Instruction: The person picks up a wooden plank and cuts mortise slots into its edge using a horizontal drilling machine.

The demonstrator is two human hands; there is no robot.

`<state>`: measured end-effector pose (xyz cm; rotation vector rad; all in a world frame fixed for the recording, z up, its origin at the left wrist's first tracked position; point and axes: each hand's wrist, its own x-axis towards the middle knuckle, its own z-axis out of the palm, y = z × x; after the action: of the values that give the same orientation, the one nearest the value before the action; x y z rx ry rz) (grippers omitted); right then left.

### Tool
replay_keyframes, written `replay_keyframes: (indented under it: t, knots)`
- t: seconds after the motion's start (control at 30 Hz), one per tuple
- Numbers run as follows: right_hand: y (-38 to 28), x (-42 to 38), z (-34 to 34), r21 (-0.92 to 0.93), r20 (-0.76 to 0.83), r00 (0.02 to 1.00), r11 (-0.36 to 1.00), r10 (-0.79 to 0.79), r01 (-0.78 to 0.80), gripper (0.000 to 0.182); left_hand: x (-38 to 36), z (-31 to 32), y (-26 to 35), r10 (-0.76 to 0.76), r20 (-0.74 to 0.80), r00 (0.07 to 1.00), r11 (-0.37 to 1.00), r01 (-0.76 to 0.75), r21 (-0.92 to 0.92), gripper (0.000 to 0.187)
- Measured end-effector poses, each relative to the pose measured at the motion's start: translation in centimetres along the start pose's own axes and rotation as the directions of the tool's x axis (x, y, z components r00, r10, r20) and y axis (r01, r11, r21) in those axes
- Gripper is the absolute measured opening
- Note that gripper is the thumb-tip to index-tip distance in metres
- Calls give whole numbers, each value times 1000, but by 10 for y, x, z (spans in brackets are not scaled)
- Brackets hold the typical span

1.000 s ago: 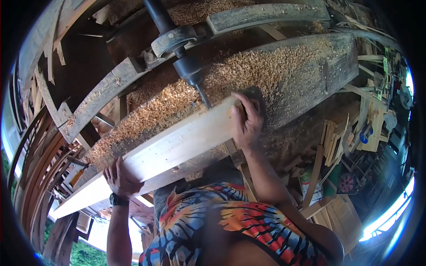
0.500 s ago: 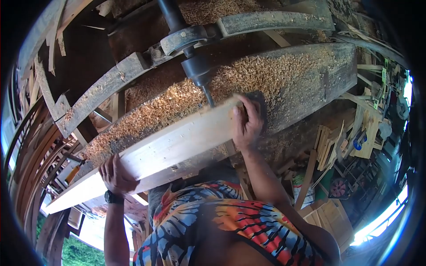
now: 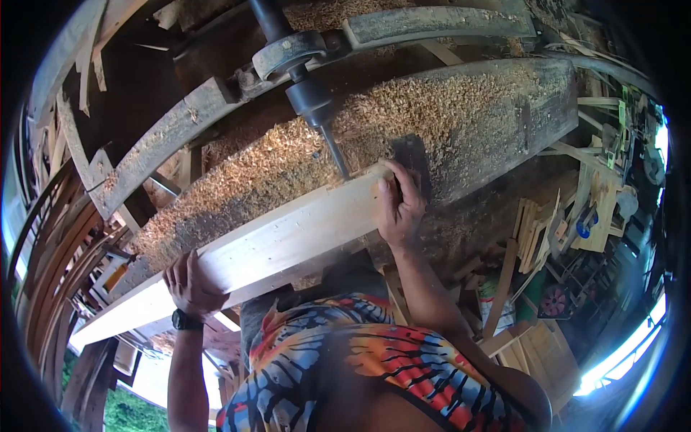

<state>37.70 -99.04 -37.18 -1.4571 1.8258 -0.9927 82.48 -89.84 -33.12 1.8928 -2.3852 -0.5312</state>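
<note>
A long pale wooden board [image 3: 288,234] lies slanted across the work table, its far edge against the drill bit [image 3: 335,155]. The bit hangs from a dark chuck [image 3: 311,101] and meets the board near its right end. My right hand [image 3: 401,205] grips that end, fingers curled over the far edge and thumb on the near face. Further left, my left hand [image 3: 191,284] wraps over the board, fingers across the far edge and palm on the face. A dark watch sits on the left wrist.
Wood shavings [image 3: 432,108] heap over the work table [image 3: 551,108] behind the board. Curved wooden beams [image 3: 439,29] run behind the spindle. Wood strips [image 3: 68,237] are stacked at left, and an orange-handled tool [image 3: 117,276] lies nearby. Wood pieces [image 3: 531,234] and a small fan [image 3: 553,301] stand at right.
The chuck and bit appear slightly lower in view, with the bit further down at the board's edge. Both hands keep their grip on the board, which has hardly shifted.
</note>
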Motion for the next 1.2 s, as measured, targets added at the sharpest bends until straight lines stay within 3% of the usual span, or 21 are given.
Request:
replay_keyframes:
  t: [0.27, 0.5, 0.63, 0.8, 1.2]
  knots:
    - [-10, 10, 7, -9, 4, 1000, 1000, -29, 29, 30, -2, 2, -9, 4, -19, 1000, 1000, -5, -9, 100]
    - [-13, 56, 30, -32, 9, 996, 995, -91, 91, 28, 16, -5, -24, -72, 24, 997, 997, 72, 12, 115]
    - [-12, 44, 27, -34, -11, 995, 995, -96, 95, 28, 13, 1, -25, -48, -33, 998, 999, 48, 14, 117]
    - [-16, 15, 10, -44, 25, 1000, 999, 8, -7, 30, -2, 3, -19, 13, -35, 999, 999, -11, 36, 105]
    - [-18, 46, 31, 31, 31, 999, 999, -40, 39, 29, 14, -5, -28, -10, -46, 999, 1000, 11, 14, 105]
